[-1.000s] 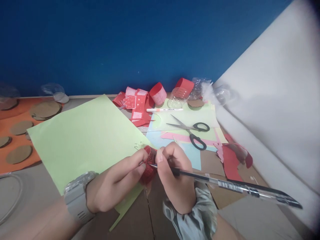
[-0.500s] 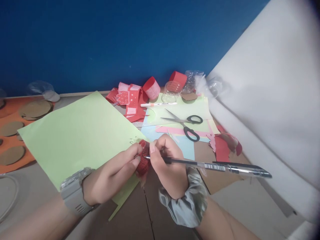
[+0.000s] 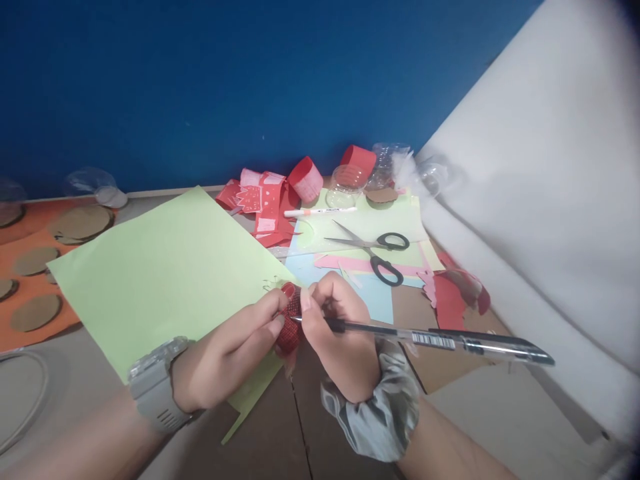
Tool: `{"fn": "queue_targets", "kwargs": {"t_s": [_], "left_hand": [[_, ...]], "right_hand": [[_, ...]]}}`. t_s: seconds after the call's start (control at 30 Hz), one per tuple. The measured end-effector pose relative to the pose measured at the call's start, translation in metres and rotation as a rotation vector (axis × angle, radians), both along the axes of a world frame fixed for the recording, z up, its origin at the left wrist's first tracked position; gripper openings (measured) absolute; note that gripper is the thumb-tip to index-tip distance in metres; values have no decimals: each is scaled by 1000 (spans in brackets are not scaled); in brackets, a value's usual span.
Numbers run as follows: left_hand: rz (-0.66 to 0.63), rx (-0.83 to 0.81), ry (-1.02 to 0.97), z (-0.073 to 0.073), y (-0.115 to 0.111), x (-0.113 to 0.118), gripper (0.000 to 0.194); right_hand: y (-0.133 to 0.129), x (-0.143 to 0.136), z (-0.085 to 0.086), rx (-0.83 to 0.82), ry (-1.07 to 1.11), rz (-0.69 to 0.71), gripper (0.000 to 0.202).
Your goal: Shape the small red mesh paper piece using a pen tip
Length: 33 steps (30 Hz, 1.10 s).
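A small red piece [image 3: 289, 330] with a dark checked texture and a smoother, curved red upper edge is held between the two hands, just over the lower right edge of a pale green sheet [image 3: 165, 267]; its material is hard to tell. The left hand [image 3: 225, 360] pinches it narrowly between thumb and forefinger. The fingers of the right hand [image 3: 345, 340] close around a clear-barrelled pen [image 3: 390, 330], its metal point at the red surface. A grey watch [image 3: 159, 387] circles the left wrist, and a glossy, gathered grey-green fabric band [image 3: 375, 420] the right. Beyond the right hand, scissors [image 3: 371, 245] with black oval handles lie open on overlapping pastel papers [image 3: 395, 227], near a slim white marker [image 3: 320, 212]. Behind are cut red and pink paper shapes [image 3: 270, 203], a curled red paper ring [image 3: 306, 180] and a clear, ridged plastic cup [image 3: 345, 190]. On the left, round brown cardboard discs [image 3: 36, 312] rest on orange paper [image 3: 10, 241], over the grey table [image 3: 480, 427]. Compared with the first frame, the pen lies closer to level and the whole view is shifted, while its point remains at the red piece and both grips look unchanged.
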<state>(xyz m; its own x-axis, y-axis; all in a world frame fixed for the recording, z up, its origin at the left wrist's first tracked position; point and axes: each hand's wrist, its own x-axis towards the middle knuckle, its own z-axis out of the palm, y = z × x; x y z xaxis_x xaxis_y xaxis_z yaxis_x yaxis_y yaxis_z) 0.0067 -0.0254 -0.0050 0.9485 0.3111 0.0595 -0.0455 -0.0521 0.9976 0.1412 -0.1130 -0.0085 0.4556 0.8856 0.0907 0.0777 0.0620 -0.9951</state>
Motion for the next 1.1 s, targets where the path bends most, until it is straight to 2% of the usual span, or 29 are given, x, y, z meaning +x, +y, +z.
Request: {"fn": "queue_targets", "kwargs": {"t_s": [0.53,1.1], "left_hand": [[22,-29,42,-1,-2,-1,29],[-25,-26,21,-3,0,-4,29]], "right_hand": [[0,0,1,0,-80,-8,28],[-1,1,-1,-10,-84,-1,29]]}}
